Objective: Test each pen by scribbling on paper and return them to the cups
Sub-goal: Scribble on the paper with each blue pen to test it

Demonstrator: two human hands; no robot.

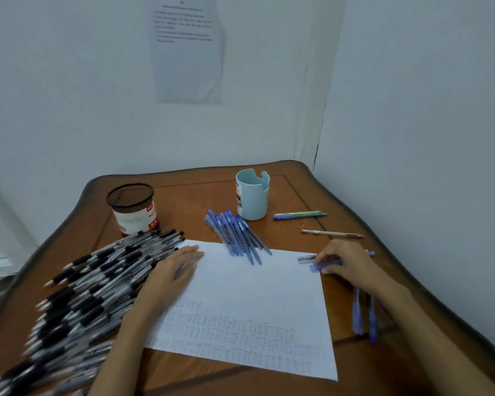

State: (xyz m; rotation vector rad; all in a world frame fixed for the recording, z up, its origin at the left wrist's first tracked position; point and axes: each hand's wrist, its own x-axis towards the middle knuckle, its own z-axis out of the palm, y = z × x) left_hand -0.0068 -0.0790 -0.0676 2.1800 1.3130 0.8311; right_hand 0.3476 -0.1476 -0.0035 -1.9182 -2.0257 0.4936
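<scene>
While the brown wooden table (183, 201) carries a white scribbled paper sheet (255, 304), the left hand (175, 270) lies flat, fingers straight, on its left edge; the right hand (346, 261) pinches a blue plastic pen (317, 267) at its right edge

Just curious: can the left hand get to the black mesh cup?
Probably yes: the left hand lies flat on the paper, with only low-lying black pens between it and the black mesh cup.

A: Where are the pens?
B: Black pens (92, 281) heaped left of the paper (255, 304); blue pens (237, 238) fanned over its far edge; 1 pen (316, 267) pinched in the right hand (346, 261).
A: Cups?
B: 2, upright: mesh cup (132, 208) far left, blue cup (252, 195) behind the blue pens.
</scene>
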